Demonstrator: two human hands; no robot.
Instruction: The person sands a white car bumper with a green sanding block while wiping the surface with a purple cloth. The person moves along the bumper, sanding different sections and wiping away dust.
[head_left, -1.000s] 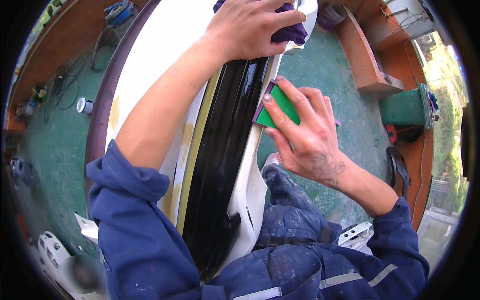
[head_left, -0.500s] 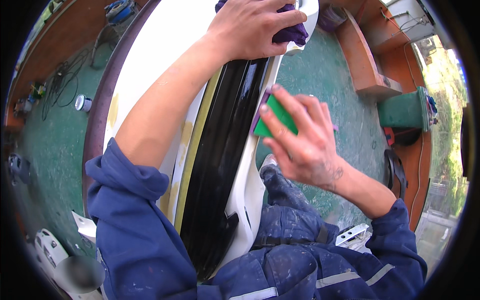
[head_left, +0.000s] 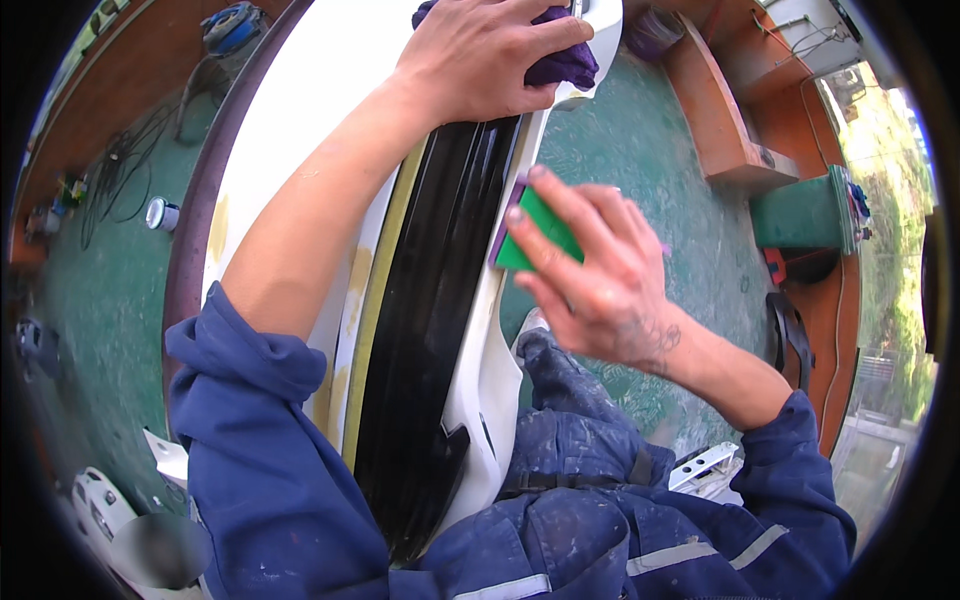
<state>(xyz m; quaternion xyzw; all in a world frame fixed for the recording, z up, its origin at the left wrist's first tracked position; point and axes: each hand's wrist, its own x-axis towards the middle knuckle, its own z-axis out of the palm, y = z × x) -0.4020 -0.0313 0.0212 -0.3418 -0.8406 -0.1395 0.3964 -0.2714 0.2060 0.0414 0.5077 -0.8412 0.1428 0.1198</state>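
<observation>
A long white car bumper [head_left: 480,370] with a black centre section [head_left: 430,270] and a yellowish strip along one side lies lengthwise before me. At its far end my left hand [head_left: 480,62] presses a bunched purple cloth [head_left: 563,62] onto the part, fingers curled over it. My right hand [head_left: 600,265] grips a green sanding block [head_left: 540,232] from the outer side. The block has a purple abrasive face, which rests against the bumper's white right edge. The fingertips lie over the block's top; the thumb is partly hidden.
A purple-edged stand [head_left: 195,200] runs along the left. A tin [head_left: 162,213], coiled black cable [head_left: 125,165] and a blue-topped machine [head_left: 233,28] stand on the green floor beyond. To the right are a wooden ledge [head_left: 715,110], a green bin [head_left: 800,215] and a white bracket [head_left: 703,467].
The whole view has shifted slightly, so bumper and hands appear a little farther left. Both hands keep their grips, with the block still at the bumper's edge.
</observation>
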